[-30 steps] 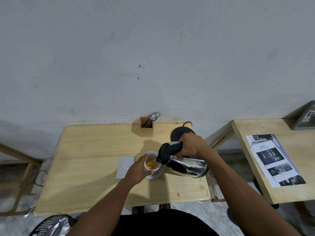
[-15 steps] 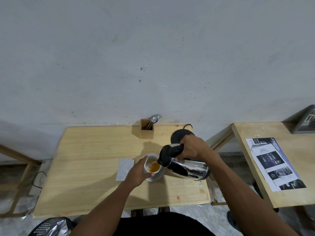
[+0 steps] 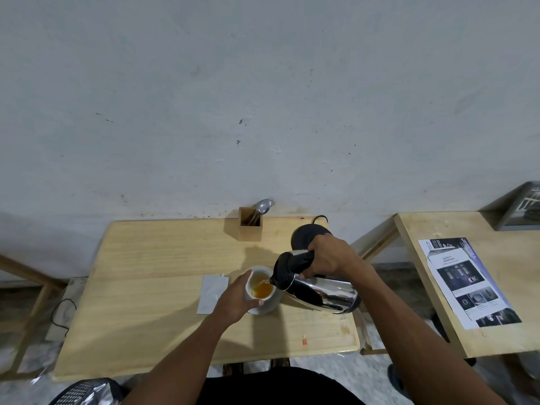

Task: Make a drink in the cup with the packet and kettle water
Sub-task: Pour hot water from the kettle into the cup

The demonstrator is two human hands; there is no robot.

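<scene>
A white cup [image 3: 264, 301] stands near the middle of the wooden table [image 3: 146, 273], holding orange-brown liquid. My left hand [image 3: 236, 298] wraps around the cup's left side. My right hand [image 3: 325, 255] grips the black handle of a steel kettle [image 3: 324, 292], which is tipped on its side with its black top at the cup's rim; water runs into the cup. A white packet [image 3: 211, 289] lies flat on the table just left of the cup.
A wooden holder [image 3: 249, 228] with spoons stands at the table's back edge by the wall. The black kettle base [image 3: 306, 236] with its cord sits behind my right hand. A second table [image 3: 496, 258] at the right carries a printed sheet [image 3: 467, 282].
The liquid in the cup has risen a little while the kettle stays tipped over it. Both hands keep their grips and the view has shifted slightly.
</scene>
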